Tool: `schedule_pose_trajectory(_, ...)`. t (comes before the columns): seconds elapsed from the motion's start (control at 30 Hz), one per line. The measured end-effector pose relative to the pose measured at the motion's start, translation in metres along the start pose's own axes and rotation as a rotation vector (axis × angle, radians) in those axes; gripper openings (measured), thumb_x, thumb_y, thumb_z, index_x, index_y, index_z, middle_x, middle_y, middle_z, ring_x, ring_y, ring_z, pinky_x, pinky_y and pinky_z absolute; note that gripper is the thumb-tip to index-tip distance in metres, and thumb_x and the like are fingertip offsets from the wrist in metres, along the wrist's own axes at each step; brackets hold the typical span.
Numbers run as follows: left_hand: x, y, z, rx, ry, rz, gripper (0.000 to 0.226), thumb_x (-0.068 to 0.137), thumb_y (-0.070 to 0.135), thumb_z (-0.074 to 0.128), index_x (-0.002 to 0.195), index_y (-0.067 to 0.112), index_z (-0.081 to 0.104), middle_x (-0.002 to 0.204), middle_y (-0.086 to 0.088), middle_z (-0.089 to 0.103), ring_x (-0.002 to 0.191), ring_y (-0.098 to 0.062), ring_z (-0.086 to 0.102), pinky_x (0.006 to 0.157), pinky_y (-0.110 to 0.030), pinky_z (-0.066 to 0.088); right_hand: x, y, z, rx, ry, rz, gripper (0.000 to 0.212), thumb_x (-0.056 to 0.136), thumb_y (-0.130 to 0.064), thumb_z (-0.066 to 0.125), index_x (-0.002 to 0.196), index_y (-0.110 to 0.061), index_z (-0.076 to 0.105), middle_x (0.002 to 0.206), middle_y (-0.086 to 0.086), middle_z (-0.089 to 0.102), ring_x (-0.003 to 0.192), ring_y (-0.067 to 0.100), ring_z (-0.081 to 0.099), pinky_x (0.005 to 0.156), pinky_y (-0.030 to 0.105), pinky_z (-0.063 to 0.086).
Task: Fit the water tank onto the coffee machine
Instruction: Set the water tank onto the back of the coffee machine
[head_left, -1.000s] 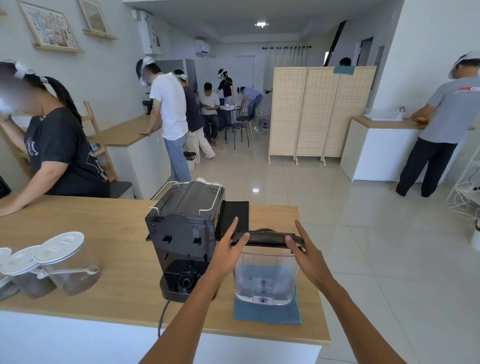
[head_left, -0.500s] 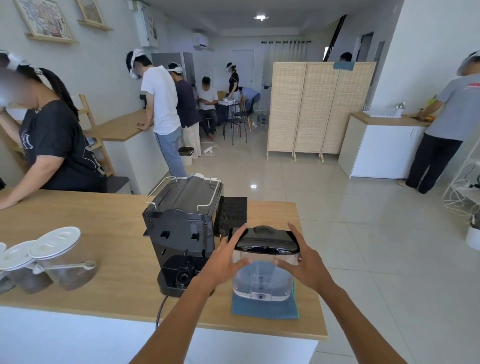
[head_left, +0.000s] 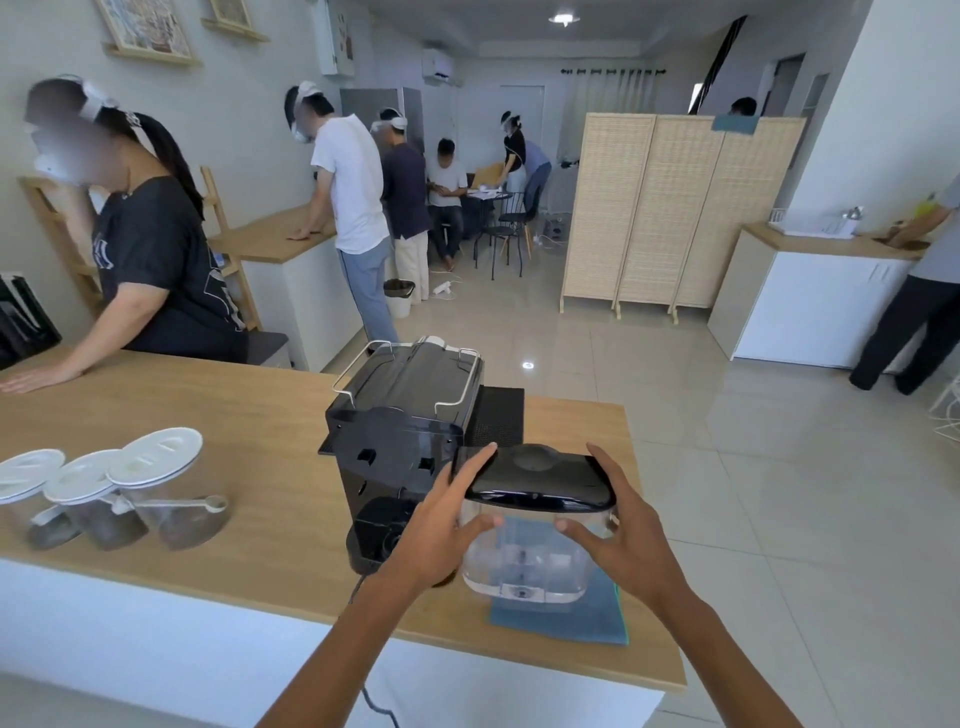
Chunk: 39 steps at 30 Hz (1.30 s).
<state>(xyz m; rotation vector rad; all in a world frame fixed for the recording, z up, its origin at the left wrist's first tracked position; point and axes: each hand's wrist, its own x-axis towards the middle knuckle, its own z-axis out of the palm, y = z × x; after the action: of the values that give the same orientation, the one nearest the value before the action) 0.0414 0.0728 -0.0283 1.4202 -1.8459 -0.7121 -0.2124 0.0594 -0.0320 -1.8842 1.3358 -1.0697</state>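
I held the clear plastic water tank with its glossy black lid (head_left: 537, 499) between both hands, lifted off the light wooden counter (head_left: 208, 415) and tilted so the lid leaned away from me. My left hand (head_left: 441, 535) had its grip closed on the tank's left side: the fingers reached up along the lid's left edge and the thumb pressed the clear wall below. My right hand (head_left: 623, 540) was clamped on the right side, the fingers wrapped behind the lid's right end and the thumb laid across the front of the clear wall.

The tank was just to the right of the black coffee machine (head_left: 400, 436), not seated on it. Its base hung over a folded blue cloth (head_left: 582, 618) that lay flat near the counter's front right corner; whether the base still touched the cloth I could not tell from this angle. The machine stood with its rear face toward me, a wire rail around its top and a round socket low on the back. A black perforated tray (head_left: 498, 415) lay behind the tank, beside the machine.

Three clear jars with white lids (head_left: 109, 493) stood at the counter's left, well apart from the tank, and a clear plastic spoon (head_left: 182, 504) rested against the nearest one.
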Motion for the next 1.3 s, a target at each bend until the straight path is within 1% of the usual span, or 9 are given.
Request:
schedule_pose_trajectory(0.13,-0.018,-0.010,-0.031,0.022,0.081,-0.007,0.080,0.092,0.045,0.064,0.149,0.059,0.010,0.164,0.005,0.021,0.110,-0.004,0.056,0.112,-0.041,0.033,0.004,-0.028,0.028,0.014,-0.004,-0.031,0.100,0.072,-0.049,0.082,0.152,-0.049,0.022,0.143,-0.019,0.046,0.128,0.005,0.049,0.104,0.039,0.049)
schedule_pose_trajectory(0.27,-0.031,-0.025,-0.061,0.020,0.173,0.013,0.083,0.091,0.042,0.066,0.150,0.058,0.010,0.164,0.009,0.021,0.150,-0.018,0.019,0.111,-0.042,0.033,0.014,-0.057,0.065,0.007,0.014,-0.042,0.109,0.071,-0.049,0.082,0.156,-0.041,0.015,0.148,-0.005,0.043,0.128,0.004,0.044,0.109,0.032,0.042)
schedule_pose_trajectory(0.37,-0.032,-0.038,-0.085,0.022,0.216,0.016,0.086,0.090,0.040,0.069,0.151,0.055,0.009,0.163,0.008,0.024,0.151,-0.021,0.017,0.110,-0.039,0.035,0.025,-0.079,0.093,0.015,0.031,-0.047,0.124,0.062,-0.060,0.083,0.157,-0.042,0.005,0.151,-0.005,0.040,0.127,-0.001,0.040,0.104,0.023,0.036)
schedule_pose_trajectory(0.47,-0.028,-0.051,-0.110,0.033,0.254,0.020,0.091,0.088,0.042,0.071,0.153,0.053,0.008,0.164,0.010,0.022,0.151,-0.019,0.017,0.106,-0.029,0.031,0.034,-0.095,0.118,0.022,0.046,-0.053,0.136,0.054,-0.069,0.084,0.157,-0.041,-0.001,0.157,-0.006,0.036,0.138,0.003,0.036,0.110,0.029,0.036)
schedule_pose_trajectory(0.6,-0.015,-0.067,-0.133,0.042,0.268,0.033,0.097,0.085,0.048,0.072,0.155,0.048,0.005,0.164,0.014,0.018,0.150,-0.014,0.019,0.103,-0.018,0.030,0.047,-0.109,0.146,0.015,0.110,-0.035,0.137,0.056,-0.053,0.091,0.158,-0.040,0.001,0.158,-0.008,0.038,0.143,0.012,0.038,0.113,0.036,0.039)
schedule_pose_trajectory(0.77,-0.002,-0.091,-0.139,-0.022,0.267,0.017,0.099,0.078,0.070,0.060,0.155,0.048,0.001,0.167,0.005,0.011,0.151,-0.016,0.013,0.110,-0.035,0.032,0.056,-0.116,0.177,-0.089,0.160,0.001,0.130,0.064,-0.053,0.086,0.158,-0.036,-0.003,0.164,-0.002,0.025,0.145,0.020,0.035,0.109,0.033,0.038)
schedule_pose_trajectory(0.93,0.002,-0.108,-0.131,-0.012,0.239,-0.008,0.099,0.082,0.056,0.070,0.155,0.046,0.003,0.166,0.004,0.012,0.151,-0.018,0.018,0.112,-0.041,0.033,0.059,-0.104,0.193,-0.209,0.159,0.047,0.128,0.066,-0.060,0.080,0.158,-0.036,-0.006,0.169,-0.004,0.005,0.137,0.026,0.046,0.092,0.033,0.050)
schedule_pose_trajectory(1.17,0.004,-0.120,-0.128,-0.019,0.214,-0.013,0.093,0.078,0.065,0.067,0.153,0.049,0.014,0.165,-0.003,0.018,0.113,-0.019,0.062,0.078,0.003,0.035,0.058,-0.096,0.197,-0.220,0.180,0.049,0.123,0.064,-0.070,0.071,0.159,-0.033,0.003,0.169,-0.007,0.006,0.145,0.014,0.032,0.087,0.014,0.038)
schedule_pose_trajectory(1.3,0.003,-0.120,-0.131,-0.021,0.207,-0.002,0.092,0.079,0.063,0.069,0.153,0.049,0.015,0.161,-0.004,0.027,0.112,-0.021,0.062,0.072,0.006,0.035,0.059,-0.093,0.199,-0.214,0.197,0.054,0.121,0.063,-0.070,0.073,0.158,-0.035,0.007,0.168,-0.007,0.010,0.147,0.017,0.031,0.095,0.023,0.040)
